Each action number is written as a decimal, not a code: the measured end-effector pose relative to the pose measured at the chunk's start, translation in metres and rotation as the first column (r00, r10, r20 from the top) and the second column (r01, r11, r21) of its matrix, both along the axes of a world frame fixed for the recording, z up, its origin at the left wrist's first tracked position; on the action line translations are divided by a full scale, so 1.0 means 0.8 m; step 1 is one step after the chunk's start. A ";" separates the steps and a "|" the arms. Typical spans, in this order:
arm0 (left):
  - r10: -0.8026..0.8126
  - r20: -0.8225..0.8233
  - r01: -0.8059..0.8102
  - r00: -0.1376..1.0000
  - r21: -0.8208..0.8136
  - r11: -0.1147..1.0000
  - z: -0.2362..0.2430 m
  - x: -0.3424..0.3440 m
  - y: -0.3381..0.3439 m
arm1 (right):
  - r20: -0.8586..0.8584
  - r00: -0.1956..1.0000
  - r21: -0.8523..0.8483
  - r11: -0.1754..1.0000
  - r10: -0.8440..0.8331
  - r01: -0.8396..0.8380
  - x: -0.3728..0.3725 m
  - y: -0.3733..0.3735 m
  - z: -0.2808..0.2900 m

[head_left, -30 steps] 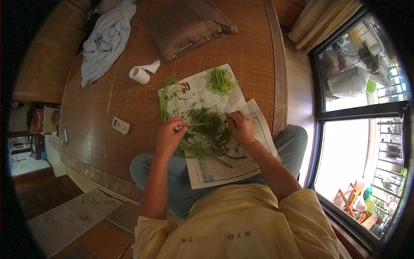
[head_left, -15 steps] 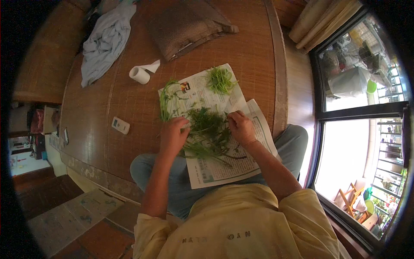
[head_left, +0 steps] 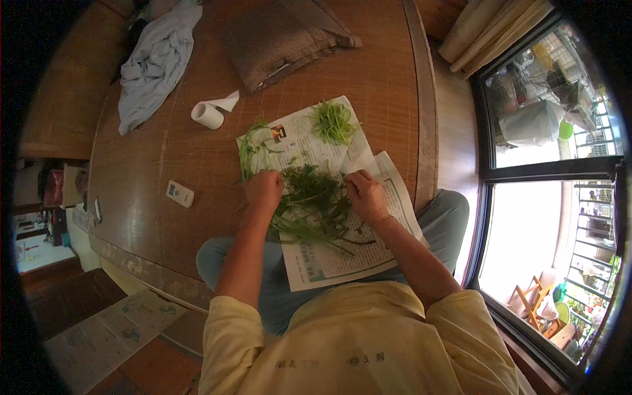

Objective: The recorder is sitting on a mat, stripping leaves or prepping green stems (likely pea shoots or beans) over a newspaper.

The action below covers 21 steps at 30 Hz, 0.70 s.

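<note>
Leafy greens with long stems point(head_left: 309, 201) lie loosely heaped on spread newspapers point(head_left: 339, 263) across my lap. My left hand point(head_left: 263, 189) is curled at the heap’s left side, its back toward me; whatever its fingers grip is hidden. My right hand point(head_left: 364, 191) is pinched at the heap’s right edge, on something too small to name. A tidier bunch of pale green stems point(head_left: 334, 123) sits at the paper’s top right, and more stems point(head_left: 249, 148) trail along its top left.
The wooden mat surface point(head_left: 151, 217) carries a toilet paper roll point(head_left: 209, 116), a white remote point(head_left: 180, 193), a woven brown cushion point(head_left: 283, 46) and a pale crumpled cloth point(head_left: 151, 72). A dark-framed glass door point(head_left: 520, 171) with a curtain point(head_left: 487, 33) stands at the right.
My left hand has risen slightly and turned, hiding its fingertips and the stem visible at them a second ago. My right hand stays nearly in place.
</note>
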<state>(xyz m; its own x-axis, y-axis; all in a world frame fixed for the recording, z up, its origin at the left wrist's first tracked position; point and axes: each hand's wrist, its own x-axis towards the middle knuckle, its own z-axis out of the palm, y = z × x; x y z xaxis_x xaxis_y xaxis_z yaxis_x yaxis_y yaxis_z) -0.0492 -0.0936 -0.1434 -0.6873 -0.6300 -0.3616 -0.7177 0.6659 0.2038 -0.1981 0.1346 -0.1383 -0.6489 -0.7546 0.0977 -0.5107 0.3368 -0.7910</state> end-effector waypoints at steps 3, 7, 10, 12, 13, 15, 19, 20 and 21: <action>-0.005 0.020 0.004 1.000 0.001 1.000 -0.005 0.007 -0.005 | -0.068 0.998 -0.038 0.999 -0.002 0.000 0.001 -0.003 0.006; 0.018 -0.211 0.013 0.977 0.144 0.989 0.005 0.015 -0.010 | -0.063 0.998 -0.021 1.000 -0.011 0.010 0.000 -0.001 0.008; 0.222 -0.364 -0.047 0.904 0.432 0.901 0.005 0.033 -0.027 | -0.068 0.998 -0.077 0.997 -0.011 0.005 0.004 -0.004 0.009; 0.359 -0.428 -0.045 0.829 0.589 0.807 0.010 0.041 -0.033 | -0.075 0.997 -0.065 0.998 0.007 -0.012 0.006 -0.007 0.001; 0.516 -0.398 -0.087 0.759 0.723 0.686 0.026 0.031 -0.026 | -0.081 0.997 -0.062 0.998 -0.005 0.000 0.002 -0.002 -0.003; 0.656 -0.339 -0.110 0.675 0.832 0.543 0.051 0.025 -0.017 | -0.009 1.000 -0.009 1.000 -0.020 0.020 -0.001 0.003 -0.006; 0.805 -0.215 -0.028 0.553 0.961 0.276 0.070 0.037 -0.011 | -0.031 0.999 -0.056 0.998 -0.007 0.005 0.001 0.002 -0.005; 0.808 -0.207 -0.018 0.552 0.966 0.259 0.071 0.040 -0.009 | -0.020 1.000 -0.043 0.999 -0.009 0.008 0.001 0.002 -0.005; 0.809 -0.208 -0.018 0.551 0.965 0.260 0.072 0.043 -0.009 | -0.008 1.000 -0.030 0.999 -0.010 0.009 0.002 0.002 -0.005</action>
